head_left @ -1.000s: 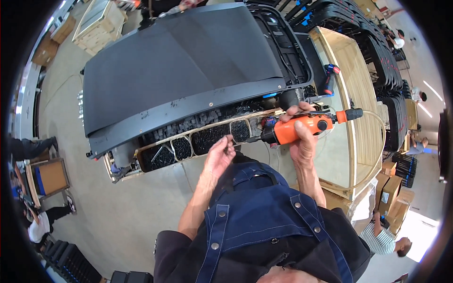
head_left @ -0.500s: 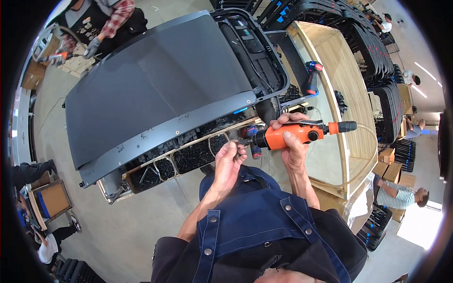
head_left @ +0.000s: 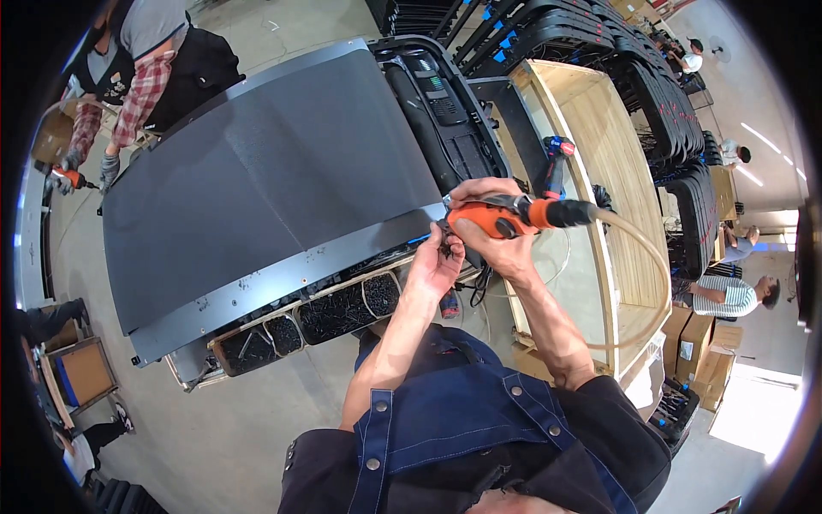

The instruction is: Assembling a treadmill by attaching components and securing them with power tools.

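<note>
My right hand (head_left: pixel 509 254) is closed around an orange air screwdriver (head_left: pixel 481 221), whose pale hose (head_left: pixel 655 257) loops off to the right. The tool's nose points left, at the near right corner of a treadmill deck (head_left: pixel 291 163) with a dark belt and a grey side rail (head_left: pixel 265 289). Close by the nose, my left hand (head_left: pixel 435 267) has its fingertips pinched together at the rail's end. What they hold, if anything, is hidden. Beyond the hands lies the treadmill's uncovered motor bay (head_left: pixel 441 107).
Bins of black screws (head_left: pixel 330 315) line the deck's near side. A blue-and-red cordless driver (head_left: pixel 555 167) lies by a wooden crate (head_left: pixel 599 128) at right. Across the deck, a gloved co-worker (head_left: pixel 141 94) holds another orange tool (head_left: pixel 75 179). Black frames (head_left: pixel 599 51) are stacked behind.
Both my hands and the orange air screwdriver have moved forward and left, from above the screw bins to the deck's corner. The co-worker has shifted left and lowered the other tool.
</note>
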Tool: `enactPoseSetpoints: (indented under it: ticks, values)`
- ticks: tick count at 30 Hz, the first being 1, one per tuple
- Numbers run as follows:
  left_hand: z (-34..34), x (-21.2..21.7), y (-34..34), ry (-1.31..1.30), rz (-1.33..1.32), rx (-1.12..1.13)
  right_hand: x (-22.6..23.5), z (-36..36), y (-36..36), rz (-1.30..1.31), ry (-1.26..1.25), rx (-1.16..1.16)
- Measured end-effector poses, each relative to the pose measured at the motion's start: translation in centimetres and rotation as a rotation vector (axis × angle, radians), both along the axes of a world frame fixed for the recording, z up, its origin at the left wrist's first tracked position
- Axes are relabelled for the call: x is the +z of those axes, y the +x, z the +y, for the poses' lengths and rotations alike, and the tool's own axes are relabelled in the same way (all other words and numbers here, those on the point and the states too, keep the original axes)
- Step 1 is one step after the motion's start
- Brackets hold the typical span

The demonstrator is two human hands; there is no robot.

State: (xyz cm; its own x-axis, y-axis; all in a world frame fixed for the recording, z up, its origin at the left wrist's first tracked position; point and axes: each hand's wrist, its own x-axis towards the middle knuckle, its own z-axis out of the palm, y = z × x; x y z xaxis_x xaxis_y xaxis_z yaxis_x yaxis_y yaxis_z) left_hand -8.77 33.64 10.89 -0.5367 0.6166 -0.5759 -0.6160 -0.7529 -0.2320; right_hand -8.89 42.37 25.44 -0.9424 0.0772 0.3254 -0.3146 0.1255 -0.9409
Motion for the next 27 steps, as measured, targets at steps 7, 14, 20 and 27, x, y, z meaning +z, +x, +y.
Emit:
enactPoseSetpoints:
  ticks: [7, 14, 20, 27]
  values:
    - [-1.7, 0.0, 4.3, -0.090, 0.223, -0.106, 1.1, -2.1, -4.3, -0.237, 0.081, 0.236]
    - [-5.3, -1.0, 7.5, -0.105, 0.384, -0.212, 1.1, -2.0, -4.7, -0.253, 0.083, 0.202]
    - [-5.9, 0.1, 7.7, -0.170, 0.337, -0.139, 1.0, -1.9, -4.6, -0.231, 0.122, 0.184]
    - [-7.5, 1.0, 7.4, -0.181, 0.415, -0.067, -0.1, -0.6, -4.6, -0.242, 0.129, 0.241]
